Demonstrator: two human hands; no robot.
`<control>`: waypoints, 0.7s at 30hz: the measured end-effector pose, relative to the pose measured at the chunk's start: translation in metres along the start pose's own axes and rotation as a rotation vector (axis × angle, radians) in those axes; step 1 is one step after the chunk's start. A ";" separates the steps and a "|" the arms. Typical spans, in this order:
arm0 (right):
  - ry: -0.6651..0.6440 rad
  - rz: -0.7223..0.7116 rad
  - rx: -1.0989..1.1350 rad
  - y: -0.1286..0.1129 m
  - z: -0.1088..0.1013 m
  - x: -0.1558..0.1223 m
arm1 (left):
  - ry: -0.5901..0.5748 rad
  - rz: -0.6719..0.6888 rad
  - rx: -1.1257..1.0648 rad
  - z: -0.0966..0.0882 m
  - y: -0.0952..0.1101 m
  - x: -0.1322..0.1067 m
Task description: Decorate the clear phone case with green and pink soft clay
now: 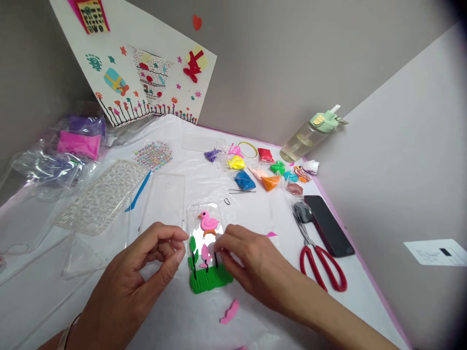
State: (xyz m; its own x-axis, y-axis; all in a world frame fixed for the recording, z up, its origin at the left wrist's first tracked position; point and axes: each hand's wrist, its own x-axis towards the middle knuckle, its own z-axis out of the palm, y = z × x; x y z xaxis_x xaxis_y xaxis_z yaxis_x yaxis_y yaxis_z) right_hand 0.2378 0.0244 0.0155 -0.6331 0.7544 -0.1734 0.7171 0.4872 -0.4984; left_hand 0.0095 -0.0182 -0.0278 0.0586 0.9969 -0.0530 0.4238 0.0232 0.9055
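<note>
A clear phone case (188,218) lies on the white cloth, decorated with clay. It bears a pink duck (209,222) with orange feet, a green grass strip (211,279), a green-leaved plant (193,250) and a pink flower (205,253) on dark stems. My left hand (151,257) hovers at the case's left edge, fingers curled, with a small gap between thumb and index finger and nothing visible between them. Over the case's right side, my right hand (244,250) has its fingers drawn together beside a black stem (216,260). Its fingertips are partly hidden, so whatever they pinch cannot be made out.
Pink clay scrap (229,311) lies near me. Red-handled scissors (323,267), a black phone (329,226) and a bottle (310,133) stand right. Clay packets (245,180) sit behind; rhinestones (153,154), a blue tool (139,190) and a patterned case (105,192) lie left.
</note>
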 end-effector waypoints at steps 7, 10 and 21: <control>0.099 0.235 -0.375 0.039 -0.019 -0.038 | 0.009 -0.012 -0.006 0.001 0.002 0.001; 0.020 0.251 -0.606 0.054 -0.011 -0.049 | 0.031 0.000 0.009 0.001 0.003 0.002; 0.023 -0.051 -0.759 0.046 0.002 -0.059 | 0.033 -0.071 0.017 0.003 -0.003 0.001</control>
State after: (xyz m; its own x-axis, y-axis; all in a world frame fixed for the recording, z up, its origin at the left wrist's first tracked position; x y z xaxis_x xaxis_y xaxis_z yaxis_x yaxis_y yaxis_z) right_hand 0.3079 0.0013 0.0007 -0.6707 0.7276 -0.1442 0.6959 0.6845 0.2169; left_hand 0.0108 -0.0171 -0.0318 -0.0016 0.9947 -0.1030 0.4410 0.0931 0.8927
